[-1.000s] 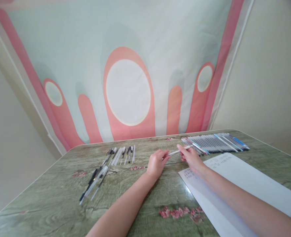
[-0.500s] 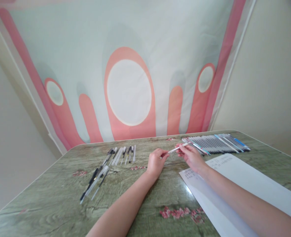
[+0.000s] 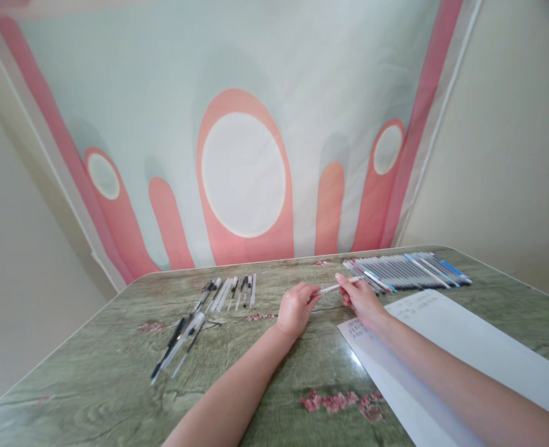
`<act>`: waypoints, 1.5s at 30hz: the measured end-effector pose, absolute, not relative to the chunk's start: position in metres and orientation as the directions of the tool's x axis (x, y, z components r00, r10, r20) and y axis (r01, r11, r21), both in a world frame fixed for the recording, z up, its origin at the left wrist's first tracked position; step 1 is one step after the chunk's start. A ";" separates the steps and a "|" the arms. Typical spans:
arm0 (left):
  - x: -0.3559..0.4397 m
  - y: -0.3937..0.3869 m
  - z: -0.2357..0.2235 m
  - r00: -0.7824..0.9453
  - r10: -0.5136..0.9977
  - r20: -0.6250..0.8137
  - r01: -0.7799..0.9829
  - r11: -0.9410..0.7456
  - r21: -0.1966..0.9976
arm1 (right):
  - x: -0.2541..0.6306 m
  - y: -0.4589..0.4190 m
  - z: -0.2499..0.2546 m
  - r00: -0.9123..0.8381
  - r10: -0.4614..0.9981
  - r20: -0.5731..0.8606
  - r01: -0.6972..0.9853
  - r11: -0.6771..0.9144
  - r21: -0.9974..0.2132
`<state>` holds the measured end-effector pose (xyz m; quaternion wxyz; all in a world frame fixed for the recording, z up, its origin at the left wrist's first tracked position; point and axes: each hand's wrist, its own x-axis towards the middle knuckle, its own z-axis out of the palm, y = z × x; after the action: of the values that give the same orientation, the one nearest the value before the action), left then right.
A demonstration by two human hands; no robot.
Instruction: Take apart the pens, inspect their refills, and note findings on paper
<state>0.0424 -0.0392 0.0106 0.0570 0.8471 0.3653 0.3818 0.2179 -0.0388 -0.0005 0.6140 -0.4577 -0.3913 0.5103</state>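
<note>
A slim whitish pen (image 3: 329,289) is held above the table between both hands. My left hand (image 3: 295,307) is closed around its left end, with the fingertips pinched. My right hand (image 3: 361,299) grips the other end between thumb and fingers, and the pen's right tip sticks out past them. To the left lie pen parts: clear barrels, black caps and thin refills (image 3: 232,292) in a loose row. A small pile of black and clear pen pieces (image 3: 181,341) lies nearer me.
A long row of pens (image 3: 395,272), mostly grey with a few blue and white, lies at the back right. White sheets with writing (image 3: 461,341) lie under my right forearm. The wood-patterned table (image 3: 92,372) ends at a wall hanging (image 3: 246,174).
My right hand has lowered slightly and shifted a little on the pen, which now lies flatter. My left hand stays nearly in place.
</note>
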 end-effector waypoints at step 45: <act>0.057 -0.040 0.008 0.289 0.870 0.399 0.377 -0.486 0.789 | 0.230 -0.042 0.026 0.020 0.968 0.251 0.072 0.249 -0.966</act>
<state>0.0570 -0.0404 0.0079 0.2891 0.7489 0.4163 0.4269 0.2304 -0.0423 0.0258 0.5487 -0.4571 -0.5686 0.4083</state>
